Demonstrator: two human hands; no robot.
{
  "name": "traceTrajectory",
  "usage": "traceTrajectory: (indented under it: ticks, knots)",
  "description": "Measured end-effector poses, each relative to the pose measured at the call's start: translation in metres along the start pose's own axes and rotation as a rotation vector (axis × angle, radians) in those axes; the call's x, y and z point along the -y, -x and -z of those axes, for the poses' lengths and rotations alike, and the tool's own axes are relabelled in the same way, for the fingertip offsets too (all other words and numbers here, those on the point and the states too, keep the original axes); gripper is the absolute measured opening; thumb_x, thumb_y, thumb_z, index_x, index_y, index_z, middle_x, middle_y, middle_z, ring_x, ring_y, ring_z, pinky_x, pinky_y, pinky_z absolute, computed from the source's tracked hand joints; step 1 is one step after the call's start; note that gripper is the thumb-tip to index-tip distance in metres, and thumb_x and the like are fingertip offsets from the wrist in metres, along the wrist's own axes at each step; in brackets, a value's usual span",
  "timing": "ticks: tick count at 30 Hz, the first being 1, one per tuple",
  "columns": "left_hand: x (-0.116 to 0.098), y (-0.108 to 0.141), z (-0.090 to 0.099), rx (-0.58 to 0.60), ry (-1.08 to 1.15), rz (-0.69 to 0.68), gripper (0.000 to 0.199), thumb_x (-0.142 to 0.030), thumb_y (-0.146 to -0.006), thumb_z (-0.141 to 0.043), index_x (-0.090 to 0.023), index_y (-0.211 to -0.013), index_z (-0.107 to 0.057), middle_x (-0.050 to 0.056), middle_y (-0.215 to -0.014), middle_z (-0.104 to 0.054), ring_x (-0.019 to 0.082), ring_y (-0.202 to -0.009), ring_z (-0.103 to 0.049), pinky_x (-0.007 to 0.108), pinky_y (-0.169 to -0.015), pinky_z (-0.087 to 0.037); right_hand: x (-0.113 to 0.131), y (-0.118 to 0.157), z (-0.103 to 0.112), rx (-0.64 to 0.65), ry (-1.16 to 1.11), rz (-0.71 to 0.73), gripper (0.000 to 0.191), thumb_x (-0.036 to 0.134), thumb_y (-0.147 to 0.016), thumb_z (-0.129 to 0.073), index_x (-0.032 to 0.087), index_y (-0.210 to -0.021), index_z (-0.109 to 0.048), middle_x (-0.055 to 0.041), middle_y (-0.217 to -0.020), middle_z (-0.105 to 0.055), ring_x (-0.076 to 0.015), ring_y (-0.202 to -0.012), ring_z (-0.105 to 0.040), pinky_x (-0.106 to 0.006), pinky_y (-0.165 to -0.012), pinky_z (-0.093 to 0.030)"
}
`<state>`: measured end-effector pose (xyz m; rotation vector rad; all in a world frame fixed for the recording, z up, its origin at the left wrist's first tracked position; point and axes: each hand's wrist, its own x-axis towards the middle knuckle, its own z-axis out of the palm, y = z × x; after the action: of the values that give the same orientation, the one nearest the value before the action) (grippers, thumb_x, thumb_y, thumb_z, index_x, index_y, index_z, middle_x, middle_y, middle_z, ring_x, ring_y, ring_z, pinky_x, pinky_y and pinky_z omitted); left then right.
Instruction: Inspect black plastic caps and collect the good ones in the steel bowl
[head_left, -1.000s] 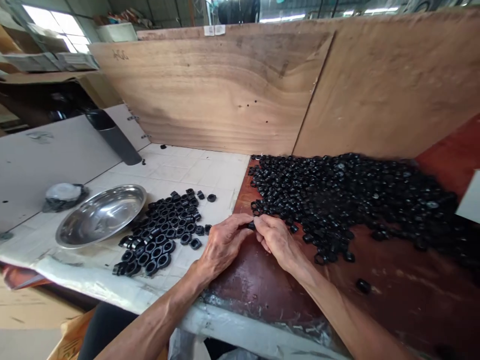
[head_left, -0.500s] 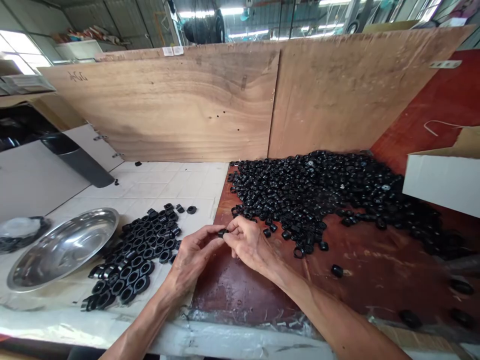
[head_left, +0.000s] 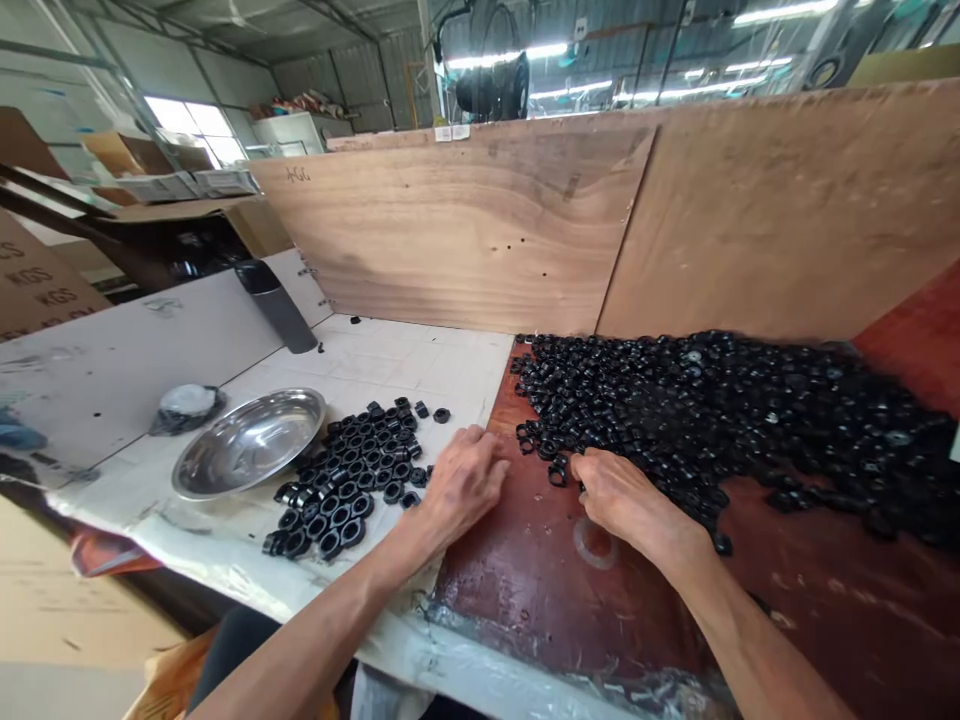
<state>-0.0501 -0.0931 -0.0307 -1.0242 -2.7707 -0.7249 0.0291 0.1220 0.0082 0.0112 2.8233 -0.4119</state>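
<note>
My left hand (head_left: pixel 466 478) is palm down with curled fingers over the seam between the white sheet and the red-brown board. Whatever it may hold is hidden beneath it. To its left, several black plastic rings (head_left: pixel 341 515) lie grouped on the white sheet. My right hand (head_left: pixel 616 492) reaches to the near edge of a large heap of small black ring-shaped parts (head_left: pixel 675 400). Its fingers are bent together and their tips are mostly hidden. Just left of those fingertips a single black ring (head_left: pixel 557 470) stands on the red-brown board (head_left: pixel 525 580).
A shiny steel bowl (head_left: pixel 251 440) sits left of the grouped rings. A dark bottle (head_left: pixel 277 310) leans at the white side panel, near a plastic-wrapped bundle (head_left: pixel 187 408). A plywood panel (head_left: pixel 465 230) closes off the back. Cardboard boxes (head_left: pixel 45 270) stand beyond on the left.
My hands, together on a small black ring before, are now apart. The right has gone to the heap's edge, the left stays near the grouped rings. The view has turned left.
</note>
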Motion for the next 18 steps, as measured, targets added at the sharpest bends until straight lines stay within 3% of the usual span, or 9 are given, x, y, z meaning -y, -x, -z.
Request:
traceTrajectory:
  ticks: [2, 4, 7, 10, 13, 18]
  knots:
    - [-0.004, -0.016, -0.019, 0.046, 0.102, -0.01, 0.019, -0.016, -0.09, -0.059, -0.018, -0.107, -0.067, 0.007, -0.106, -0.06, 0.021, -0.101, -0.056, 0.036, -0.094, -0.048, -0.003, -0.004, -0.003, -0.015, -0.025, -0.019, 0.024, 0.0, -0.083, -0.053, 0.008, -0.099, -0.068, -0.0154, -0.098, -0.066, -0.0286, -0.096, -0.063, -0.034, -0.08, -0.038]
    - [-0.003, -0.026, -0.034, 0.086, 0.124, -0.033, 0.015, -0.014, -0.09, -0.058, -0.018, -0.101, -0.068, 0.007, -0.105, -0.061, 0.021, -0.101, -0.057, 0.034, -0.091, -0.048, -0.007, -0.01, -0.005, -0.055, -0.07, -0.017, 0.011, 0.011, -0.088, -0.058, 0.012, -0.094, -0.067, -0.0111, -0.094, -0.067, -0.0249, -0.093, -0.063, -0.032, -0.078, -0.039]
    - [0.0, -0.03, -0.042, 0.085, 0.117, -0.068, 0.009, -0.014, -0.09, -0.056, -0.015, -0.087, -0.064, 0.009, -0.098, -0.063, 0.023, -0.098, -0.057, 0.036, -0.09, -0.048, -0.012, -0.017, -0.007, -0.162, -0.292, -0.012, 0.012, 0.022, -0.087, -0.063, 0.015, -0.095, -0.069, -0.0055, -0.095, -0.067, -0.0181, -0.087, -0.062, -0.028, -0.075, -0.041]
    - [0.001, -0.021, -0.036, 0.056, 0.139, -0.085, 0.007, -0.01, -0.085, -0.055, -0.015, -0.084, -0.06, 0.009, -0.094, -0.064, 0.023, -0.092, -0.058, 0.037, -0.086, -0.048, -0.012, -0.022, -0.01, -0.208, -0.585, -0.002, 0.029, 0.024, -0.081, -0.064, 0.014, -0.106, -0.071, -0.0057, -0.097, -0.068, -0.017, -0.081, -0.063, -0.028, -0.073, -0.044]
    - [-0.004, -0.007, -0.026, 0.029, 0.197, -0.053, 0.015, -0.008, -0.078, -0.055, -0.016, -0.09, -0.059, 0.006, -0.091, -0.065, 0.019, -0.081, -0.061, 0.032, -0.077, -0.049, -0.007, -0.023, -0.014, -0.192, -0.738, 0.055, 0.037, 0.029, -0.083, -0.061, 0.012, -0.114, -0.069, -0.0047, -0.085, -0.068, -0.0179, -0.075, -0.063, -0.029, -0.07, -0.045]
    - [-0.016, 0.01, -0.008, 0.036, 0.447, 0.019, 0.027, -0.008, -0.077, -0.055, -0.016, -0.103, -0.056, 0.003, -0.091, -0.068, 0.014, -0.075, -0.063, 0.026, -0.069, -0.049, 0.007, -0.019, -0.019, -0.285, -0.818, 0.187, 0.023, 0.03, -0.084, -0.067, 0.017, -0.102, -0.065, -0.0018, -0.091, -0.067, -0.0156, -0.082, -0.063, -0.027, -0.074, -0.048]
